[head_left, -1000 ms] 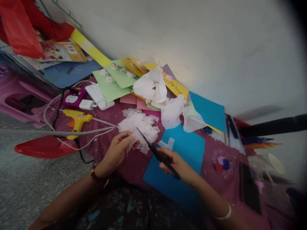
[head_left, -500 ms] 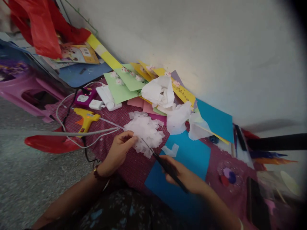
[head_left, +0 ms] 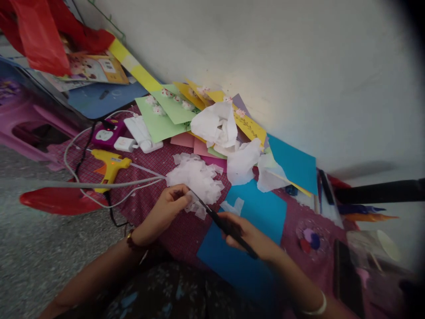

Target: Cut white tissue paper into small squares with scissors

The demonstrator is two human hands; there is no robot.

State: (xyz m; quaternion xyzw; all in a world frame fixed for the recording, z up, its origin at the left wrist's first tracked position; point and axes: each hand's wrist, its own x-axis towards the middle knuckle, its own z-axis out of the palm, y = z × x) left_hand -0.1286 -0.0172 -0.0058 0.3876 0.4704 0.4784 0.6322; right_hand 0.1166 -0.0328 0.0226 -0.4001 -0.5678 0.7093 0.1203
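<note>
My left hand [head_left: 168, 204] is pinched over the near edge of a heap of cut white tissue paper [head_left: 197, 177]. A small white tissue piece seems to be between its thumb and finger, mostly hidden by them. In my right hand [head_left: 247, 232] is a pair of black-handled scissors [head_left: 219, 220], its thin metal tip reaching to the left fingertips. Whether the blades are apart cannot be made out. Beneath the scissors lies a blue paper sheet [head_left: 262, 212], with a loose tissue scrap [head_left: 235, 206] on its upper left part.
A yellow glue gun [head_left: 111, 166] with its cord lies left, near a purple power strip [head_left: 108, 133]. Green cards [head_left: 159, 119] with small flowers and crumpled white tissue [head_left: 215, 122] line the wall. A phone [head_left: 347, 277] and a clear dish [head_left: 312, 228] are at right.
The view has shifted slightly, so everything on the table sits a little further left. Both hands keep nearly the same pose, with the scissors tip still at the left fingertips.
</note>
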